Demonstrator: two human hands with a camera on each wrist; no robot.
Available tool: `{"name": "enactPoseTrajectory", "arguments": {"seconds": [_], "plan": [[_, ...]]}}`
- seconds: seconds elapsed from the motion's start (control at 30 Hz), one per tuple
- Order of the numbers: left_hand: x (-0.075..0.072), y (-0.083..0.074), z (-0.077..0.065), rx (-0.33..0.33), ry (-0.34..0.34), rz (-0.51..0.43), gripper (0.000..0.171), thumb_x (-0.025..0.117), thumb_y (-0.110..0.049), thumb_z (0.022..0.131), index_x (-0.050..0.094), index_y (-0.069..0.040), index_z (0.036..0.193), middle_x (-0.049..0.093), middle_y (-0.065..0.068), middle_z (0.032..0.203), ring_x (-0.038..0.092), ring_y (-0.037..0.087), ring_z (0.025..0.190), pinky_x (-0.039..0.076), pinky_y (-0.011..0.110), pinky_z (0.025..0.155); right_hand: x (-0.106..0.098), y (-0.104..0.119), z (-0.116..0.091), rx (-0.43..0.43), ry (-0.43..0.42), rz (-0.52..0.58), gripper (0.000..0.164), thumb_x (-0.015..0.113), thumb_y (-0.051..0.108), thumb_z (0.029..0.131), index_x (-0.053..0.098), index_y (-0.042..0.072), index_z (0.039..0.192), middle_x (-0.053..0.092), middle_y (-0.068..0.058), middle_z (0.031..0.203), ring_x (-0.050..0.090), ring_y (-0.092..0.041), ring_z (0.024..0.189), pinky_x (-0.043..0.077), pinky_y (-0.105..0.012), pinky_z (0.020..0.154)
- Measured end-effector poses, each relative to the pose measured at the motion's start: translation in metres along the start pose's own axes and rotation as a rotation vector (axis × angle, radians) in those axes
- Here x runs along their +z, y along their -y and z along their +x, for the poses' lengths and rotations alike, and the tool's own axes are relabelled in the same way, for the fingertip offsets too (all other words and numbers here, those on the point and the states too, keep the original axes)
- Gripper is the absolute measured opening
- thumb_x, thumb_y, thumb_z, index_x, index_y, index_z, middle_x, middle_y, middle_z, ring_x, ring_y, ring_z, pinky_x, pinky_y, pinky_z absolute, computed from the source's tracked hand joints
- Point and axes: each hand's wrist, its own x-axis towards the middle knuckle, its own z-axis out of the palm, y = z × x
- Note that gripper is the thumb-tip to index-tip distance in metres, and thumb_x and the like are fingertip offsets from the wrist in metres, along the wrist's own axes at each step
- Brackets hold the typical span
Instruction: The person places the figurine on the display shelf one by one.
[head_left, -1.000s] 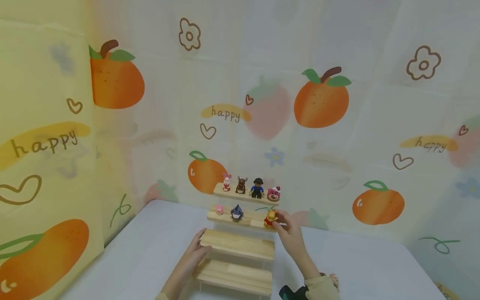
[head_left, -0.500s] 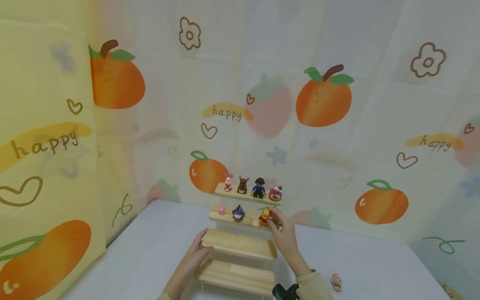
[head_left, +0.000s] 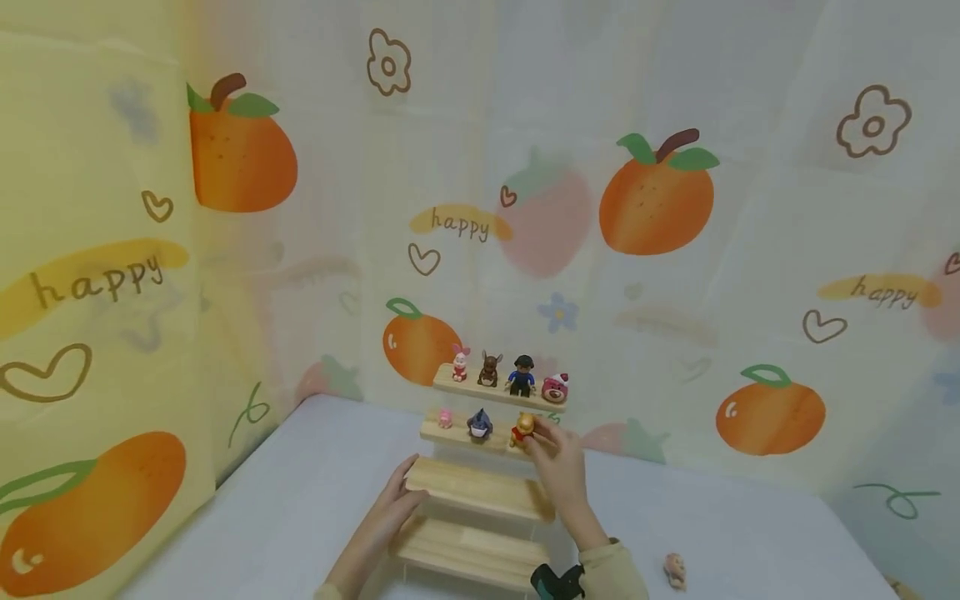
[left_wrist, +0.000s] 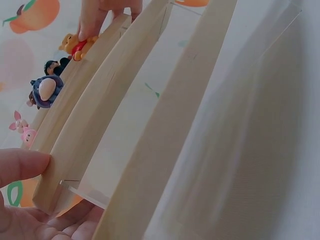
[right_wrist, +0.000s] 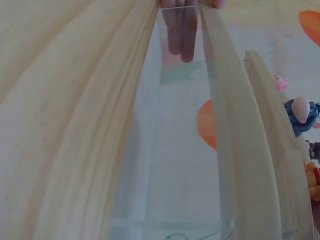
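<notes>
A wooden tiered display stand (head_left: 480,486) rises in steps in the head view. At its second step from the top, my right hand (head_left: 561,467) pinches a yellow bear figurine (head_left: 522,427) in a red shirt, which stands on or just above the board. My left hand (head_left: 392,507) grips the left end of the step below. The left wrist view shows that thumb (left_wrist: 25,166) on top and fingers under the board. To the bear's left stand a blue donkey figurine (head_left: 480,425) and a small pink figurine (head_left: 445,419).
On the top step stand a pink piglet figurine (head_left: 460,365), a brown eared figurine (head_left: 490,369), a black-haired doll (head_left: 522,377) and a pink bear (head_left: 555,388) in a hat. Another small figurine (head_left: 675,572) lies on the white table (head_left: 720,517) at right.
My right hand has moved left along the second step with the yellow bear figurine, closer to the donkey. My left hand keeps its grip on the stand.
</notes>
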Motion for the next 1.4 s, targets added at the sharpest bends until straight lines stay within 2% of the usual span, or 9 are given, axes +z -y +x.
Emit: {"name": "enactPoseTrajectory", "arguments": {"seconds": [0.3, 0.53, 0.7, 0.8, 0.9, 1.13, 1.27, 1.37, 1.4], "plan": [[0.002, 0.001, 0.002, 0.008, -0.013, -0.011, 0.07, 0.053, -0.008, 0.083, 0.012, 0.003, 0.139, 0.028, 0.033, 0.134, 0.032, 0.043, 0.12, 0.022, 0.054, 0.098, 0.0, -0.001, 0.001, 0.011, 0.004, -0.041, 0.032, 0.065, -0.003, 0.077, 0.058, -0.009, 0.107, 0.059, -0.021, 0.1, 0.052, -0.034, 0.099, 0.04, -0.045, 0.086], [0.003, 0.001, 0.005, -0.009, -0.021, 0.003, 0.071, 0.055, -0.013, 0.084, 0.014, -0.001, 0.14, 0.029, 0.03, 0.134, 0.03, 0.042, 0.122, 0.019, 0.056, 0.098, 0.001, 0.002, 0.003, 0.021, 0.007, -0.018, 0.033, 0.066, 0.0, 0.078, 0.058, -0.009, 0.109, 0.058, -0.021, 0.101, 0.057, -0.032, 0.096, 0.047, -0.036, 0.079], [0.003, 0.001, 0.004, 0.0, -0.021, 0.011, 0.069, 0.053, -0.011, 0.085, 0.014, 0.0, 0.14, 0.03, 0.03, 0.134, 0.033, 0.042, 0.12, 0.021, 0.056, 0.097, 0.0, 0.001, 0.003, 0.018, 0.012, -0.021, 0.033, 0.066, 0.003, 0.078, 0.058, -0.007, 0.109, 0.062, -0.018, 0.1, 0.055, -0.032, 0.098, 0.042, -0.041, 0.086], [0.003, 0.0, 0.004, -0.006, -0.03, 0.017, 0.069, 0.053, -0.012, 0.085, 0.014, 0.0, 0.14, 0.03, 0.03, 0.134, 0.033, 0.042, 0.12, 0.021, 0.056, 0.097, -0.002, -0.001, 0.002, 0.01, 0.032, 0.012, 0.033, 0.064, 0.002, 0.08, 0.056, -0.008, 0.111, 0.061, -0.02, 0.103, 0.056, -0.032, 0.097, 0.045, -0.038, 0.084], [0.003, 0.0, 0.003, -0.015, -0.039, 0.022, 0.069, 0.053, -0.012, 0.085, 0.014, 0.0, 0.14, 0.03, 0.03, 0.134, 0.033, 0.042, 0.12, 0.022, 0.056, 0.097, -0.006, 0.0, -0.002, 0.001, 0.054, 0.043, 0.032, 0.063, 0.001, 0.082, 0.055, -0.009, 0.111, 0.059, -0.021, 0.105, 0.058, -0.031, 0.095, 0.048, -0.034, 0.079], [0.002, -0.001, 0.005, -0.007, -0.021, 0.012, 0.068, 0.052, -0.01, 0.086, 0.013, 0.0, 0.14, 0.029, 0.03, 0.135, 0.034, 0.041, 0.119, 0.024, 0.054, 0.097, -0.033, 0.023, -0.017, -0.054, -0.012, -0.028, 0.025, 0.06, -0.005, 0.082, 0.058, -0.008, 0.106, 0.062, -0.019, 0.102, 0.056, -0.034, 0.097, 0.037, -0.046, 0.089], [0.001, -0.002, 0.005, 0.005, -0.028, 0.021, 0.067, 0.051, -0.009, 0.086, 0.014, 0.0, 0.14, 0.029, 0.031, 0.134, 0.036, 0.041, 0.117, 0.025, 0.054, 0.096, -0.053, -0.002, -0.02, -0.094, -0.062, -0.072, 0.024, 0.061, 0.001, 0.083, 0.06, -0.004, 0.106, 0.063, -0.014, 0.103, 0.054, -0.031, 0.102, 0.039, -0.044, 0.087], [0.0, -0.003, 0.003, 0.006, -0.009, 0.036, 0.067, 0.051, -0.009, 0.086, 0.012, 0.001, 0.14, 0.021, 0.033, 0.136, 0.031, 0.045, 0.119, 0.024, 0.057, 0.095, -0.073, -0.023, -0.026, -0.079, -0.101, -0.112, 0.023, 0.062, 0.006, 0.084, 0.06, -0.001, 0.105, 0.063, -0.012, 0.103, 0.053, -0.032, 0.103, 0.039, -0.051, 0.083], [0.0, -0.003, 0.003, 0.003, -0.005, 0.039, 0.068, 0.051, -0.009, 0.086, 0.012, 0.001, 0.14, 0.02, 0.033, 0.136, 0.03, 0.045, 0.118, 0.025, 0.057, 0.095, -0.082, -0.036, -0.028, -0.082, -0.108, -0.109, 0.023, 0.062, 0.007, 0.084, 0.061, 0.001, 0.106, 0.064, -0.01, 0.103, 0.053, -0.029, 0.103, 0.04, -0.049, 0.083]]}}
